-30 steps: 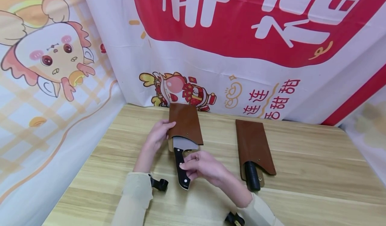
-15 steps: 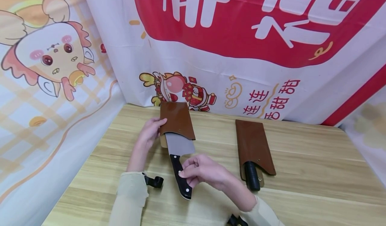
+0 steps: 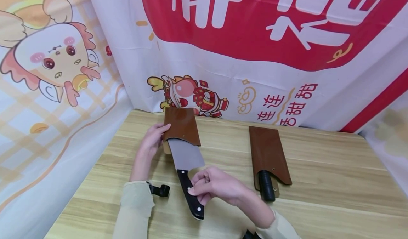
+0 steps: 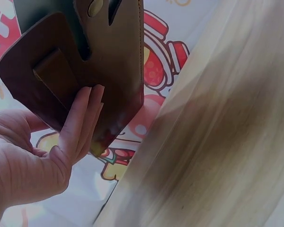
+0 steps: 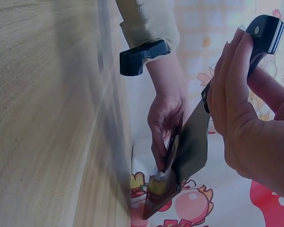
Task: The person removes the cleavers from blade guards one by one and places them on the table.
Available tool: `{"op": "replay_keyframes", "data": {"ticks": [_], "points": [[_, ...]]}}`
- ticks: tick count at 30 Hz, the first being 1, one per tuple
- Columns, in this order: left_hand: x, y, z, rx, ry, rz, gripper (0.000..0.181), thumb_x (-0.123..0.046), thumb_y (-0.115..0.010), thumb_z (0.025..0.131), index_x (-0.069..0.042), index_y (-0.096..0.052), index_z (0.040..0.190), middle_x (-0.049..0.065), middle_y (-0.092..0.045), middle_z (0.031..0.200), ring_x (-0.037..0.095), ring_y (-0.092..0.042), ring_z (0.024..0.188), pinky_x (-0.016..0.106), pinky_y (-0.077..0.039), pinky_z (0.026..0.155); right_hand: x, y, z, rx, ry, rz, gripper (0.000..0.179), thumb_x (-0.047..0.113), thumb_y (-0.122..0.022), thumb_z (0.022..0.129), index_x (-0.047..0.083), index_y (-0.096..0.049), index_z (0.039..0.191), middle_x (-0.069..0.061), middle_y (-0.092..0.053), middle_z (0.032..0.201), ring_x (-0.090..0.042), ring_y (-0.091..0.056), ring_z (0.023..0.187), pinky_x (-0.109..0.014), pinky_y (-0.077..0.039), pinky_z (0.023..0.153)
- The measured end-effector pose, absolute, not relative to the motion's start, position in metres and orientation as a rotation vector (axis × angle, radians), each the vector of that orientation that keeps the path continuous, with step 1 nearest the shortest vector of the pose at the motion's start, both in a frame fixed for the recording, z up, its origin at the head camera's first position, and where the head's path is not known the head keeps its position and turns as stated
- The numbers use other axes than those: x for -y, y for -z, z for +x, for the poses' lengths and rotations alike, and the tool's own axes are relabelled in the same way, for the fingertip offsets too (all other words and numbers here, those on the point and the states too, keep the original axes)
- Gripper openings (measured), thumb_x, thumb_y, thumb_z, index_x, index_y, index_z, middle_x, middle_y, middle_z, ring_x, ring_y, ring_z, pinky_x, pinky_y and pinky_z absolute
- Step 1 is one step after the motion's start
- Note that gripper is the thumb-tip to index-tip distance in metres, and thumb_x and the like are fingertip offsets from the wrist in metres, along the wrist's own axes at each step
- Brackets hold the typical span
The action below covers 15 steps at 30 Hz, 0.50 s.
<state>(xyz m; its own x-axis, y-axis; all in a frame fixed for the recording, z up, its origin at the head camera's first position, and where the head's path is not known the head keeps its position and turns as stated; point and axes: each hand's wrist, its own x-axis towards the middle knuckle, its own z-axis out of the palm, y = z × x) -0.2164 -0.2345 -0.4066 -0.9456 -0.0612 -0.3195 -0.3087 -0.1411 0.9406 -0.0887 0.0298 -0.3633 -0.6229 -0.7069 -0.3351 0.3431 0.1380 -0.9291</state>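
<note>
Here's the cleaver, up off the wooden table, blade partly inside 1 brown sheath, its black handle angled towards the person. Well to the right, a 2nd sheath lies flat, a dark grip jutting out; the printed cloth rises just behind. Right hand: thumb and fingers pinching that black handle! Left hand: thumb in front, nearly straight fingers behind, clasping the brown sheath's side edge.

The left sheath partly encloses the cleaver; the right sheath lies apart.
</note>
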Motion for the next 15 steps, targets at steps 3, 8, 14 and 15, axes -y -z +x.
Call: {"op": "replay_keyframes", "data": {"ticks": [3,8,14,15], "points": [[0.237,0.408,-0.218,-1.946,-2.218,-0.427,0.059,-0.02,-0.061,0.106,0.006,-0.035,0.152,-0.009,-0.065,0.086,0.002,-0.056,0.071,0.015,-0.038,0.057,-0.031,0.363,-0.087,-1.588,1.609,-0.371,0.009,0.005,-0.072,0.092,-0.001,-0.065,0.093,0.001,-0.065,0.07,-0.006,-0.059,0.059,-0.019,-0.053,0.056],[0.241,0.41,-0.219,-1.951,-2.222,-0.428,0.056,-0.019,-0.06,0.106,0.007,-0.037,0.15,-0.008,-0.066,0.086,0.003,-0.06,0.072,0.015,-0.042,0.059,-0.036,0.36,-0.084,-1.569,1.599,-0.395,0.006,0.003,-0.071,0.092,-0.001,-0.066,0.093,0.002,-0.065,0.069,-0.006,-0.059,0.059,-0.018,-0.053,0.056],[0.244,0.413,-0.219,-1.974,-2.199,-0.461,0.051,-0.02,-0.061,0.106,0.004,-0.041,0.147,-0.009,-0.065,0.082,0.003,-0.056,0.067,0.016,-0.041,0.056,-0.041,0.354,-0.078,-1.52,1.584,-0.394,0.006,0.001,-0.069,0.094,0.004,-0.065,0.091,0.003,-0.066,0.068,-0.006,-0.06,0.059,-0.019,-0.054,0.056],[0.244,0.414,-0.22,-1.967,-2.202,-0.46,0.052,-0.02,-0.061,0.106,0.004,-0.041,0.147,-0.009,-0.065,0.081,0.002,-0.056,0.066,0.016,-0.041,0.056,-0.042,0.354,-0.077,-1.515,1.581,-0.396,0.007,0.0,-0.069,0.094,0.006,-0.065,0.09,0.003,-0.066,0.068,-0.006,-0.06,0.059,-0.019,-0.054,0.056]]}}
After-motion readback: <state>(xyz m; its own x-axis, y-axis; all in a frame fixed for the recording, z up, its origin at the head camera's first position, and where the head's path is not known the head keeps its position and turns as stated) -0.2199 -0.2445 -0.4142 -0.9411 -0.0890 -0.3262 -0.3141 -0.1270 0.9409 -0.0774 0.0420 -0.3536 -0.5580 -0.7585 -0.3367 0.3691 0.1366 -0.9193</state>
